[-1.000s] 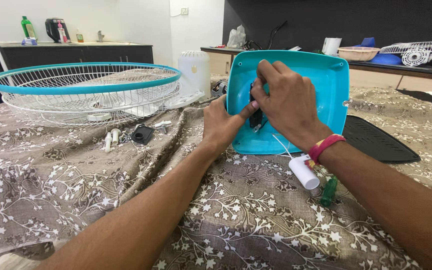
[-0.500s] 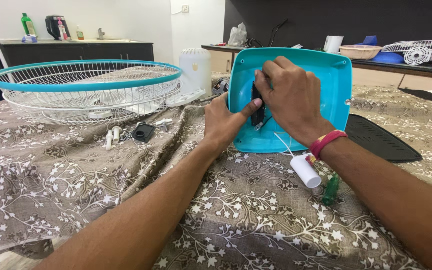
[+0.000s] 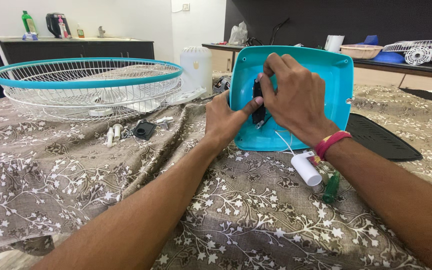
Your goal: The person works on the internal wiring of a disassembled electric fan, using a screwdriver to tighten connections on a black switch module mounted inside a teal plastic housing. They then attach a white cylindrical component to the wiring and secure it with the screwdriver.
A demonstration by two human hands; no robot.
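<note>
Both of my hands work on one black part (image 3: 258, 102) set in the upturned turquoise fan base (image 3: 326, 75), propped upright so its inside faces me. My right hand (image 3: 296, 97) pinches the part's top; my left hand (image 3: 226, 120) presses a thumb against its side, steadying it. One white cylinder (image 3: 307, 169) and one green screwdriver (image 3: 331, 186) lie nearby on the tablecloth (image 3: 76, 170).

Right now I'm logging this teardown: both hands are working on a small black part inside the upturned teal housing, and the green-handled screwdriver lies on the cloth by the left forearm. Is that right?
Not quite. The green-handled screwdriver lies by the right forearm, next to the white cylinder. The head view shows it. The rest holds: left hand and right hand both work on the small black part inside the teal housing.
</note>
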